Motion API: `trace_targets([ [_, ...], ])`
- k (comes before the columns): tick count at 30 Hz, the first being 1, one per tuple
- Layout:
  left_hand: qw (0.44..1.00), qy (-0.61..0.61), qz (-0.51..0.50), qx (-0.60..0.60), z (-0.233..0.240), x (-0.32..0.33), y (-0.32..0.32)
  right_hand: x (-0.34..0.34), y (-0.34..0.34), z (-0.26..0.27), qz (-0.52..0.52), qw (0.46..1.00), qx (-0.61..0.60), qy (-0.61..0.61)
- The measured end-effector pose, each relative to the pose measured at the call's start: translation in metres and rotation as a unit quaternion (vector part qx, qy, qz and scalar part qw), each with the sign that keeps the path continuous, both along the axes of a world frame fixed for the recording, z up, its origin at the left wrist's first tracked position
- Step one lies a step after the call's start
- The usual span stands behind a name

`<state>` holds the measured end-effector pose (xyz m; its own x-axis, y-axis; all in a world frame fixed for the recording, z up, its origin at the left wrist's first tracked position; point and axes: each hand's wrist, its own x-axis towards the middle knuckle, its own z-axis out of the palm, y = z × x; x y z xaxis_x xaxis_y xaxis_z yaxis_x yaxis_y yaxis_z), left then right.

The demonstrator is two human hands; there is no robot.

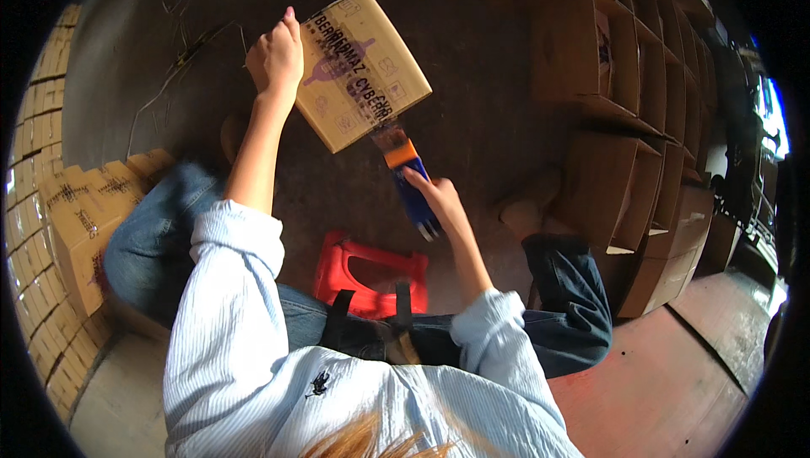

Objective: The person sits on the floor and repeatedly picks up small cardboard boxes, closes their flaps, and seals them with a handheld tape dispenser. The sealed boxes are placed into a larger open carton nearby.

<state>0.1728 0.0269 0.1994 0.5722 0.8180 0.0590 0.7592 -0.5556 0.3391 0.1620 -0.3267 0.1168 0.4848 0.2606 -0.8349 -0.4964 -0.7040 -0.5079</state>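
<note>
A small cardboard box [395, 47] is held tilted out in front of me, printed with purple bottle shapes. My left hand [278, 56] grips it at its left side, fingers curled and partly hidden. Across the box's face runs a strip of clear packing tape [354, 75] with dark lettering. Its lower end reaches the box's near edge, where the orange head of a blue tape dispenser [411, 195] is. My right hand [440, 195] is closed around the dispenser, thumb on its upper side. Below it, a red plastic stool [326, 268] stands between my legs.
Taped cardboard boxes [79, 230] stand by my left knee, before a wall of stacked cartons [41, 142]. At the right, open cardboard boxes [566, 47] are stacked on their sides, close to my right foot. A thin loose strap [171, 78] lies on the dark floor.
</note>
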Motion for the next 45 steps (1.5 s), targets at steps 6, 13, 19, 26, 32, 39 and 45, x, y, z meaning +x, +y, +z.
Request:
trace_targets([
  [6, 0.997, 0.003, -0.006, 0.075, -0.009, -0.019, 0.001, -0.007, 0.117, -0.006, 0.132, 0.938, -0.166, -0.273],
  [13, 0.961, -0.094, -0.223, -0.131, 0.038, -0.046, -0.087, -0.028, -0.037, -0.031, -0.369, 0.922, -0.012, -0.114],
  [19, 0.921, -0.086, -0.374, 0.07, -0.035, 0.015, -0.131, -0.029, -0.112, -0.021, -0.45, 0.881, -0.103, -0.099],
  [26, 0.922, 0.022, -0.367, -0.12, -0.091, -0.008, -0.119, 0.019, -0.086, 0.003, -0.461, 0.878, 0.061, -0.114],
  [32, 0.964, 0.034, -0.242, -0.102, -0.091, -0.134, -0.126, 0.021, -0.041, 0.107, -0.235, 0.923, 0.22, -0.209],
  [39, 0.849, -0.165, -0.241, -0.441, 0.079, -0.101, -0.182, -0.047, -0.075, 0.178, -0.037, 0.941, 0.297, -0.16],
  [45, 0.86, -0.041, -0.46, -0.215, 0.192, -0.112, -0.233, -0.084, -0.094, 0.175, -0.092, 0.939, 0.289, -0.163],
])
